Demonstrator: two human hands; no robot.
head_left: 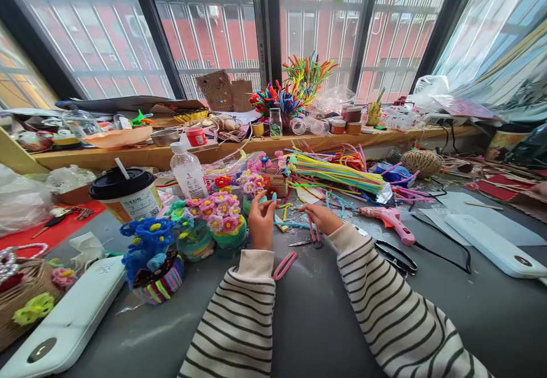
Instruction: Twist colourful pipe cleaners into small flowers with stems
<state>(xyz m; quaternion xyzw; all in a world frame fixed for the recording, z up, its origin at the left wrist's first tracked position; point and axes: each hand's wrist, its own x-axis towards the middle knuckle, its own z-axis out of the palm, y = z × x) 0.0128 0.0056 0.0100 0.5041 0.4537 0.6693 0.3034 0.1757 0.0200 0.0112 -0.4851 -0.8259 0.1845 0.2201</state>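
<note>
My left hand [261,221] is raised beside the pots of pipe-cleaner flowers, its thumb and fingers closed on a short piece of light blue pipe cleaner [274,197]. To its right, my right hand [323,218] reaches in with its fingers bent together; a pink strip [314,231] hangs at the fingertips, and whether they grip it is too small to tell. Small scissors [300,243] lie just below that hand. On the grey table [316,309] a folded pink pipe cleaner [285,266] rests near my left cuff. Pink flowers [222,213] stand in a teal pot left of my left hand.
A pink glue gun [393,221] and black-handled scissors [395,257] lie to the right. Pipe cleaners [342,174] are bundled behind the hands. A lidded cup [128,193], a bottle [188,173] and blue flowers [149,241] stand left. White devices flank both sides; another person's hand [541,189] shows far right.
</note>
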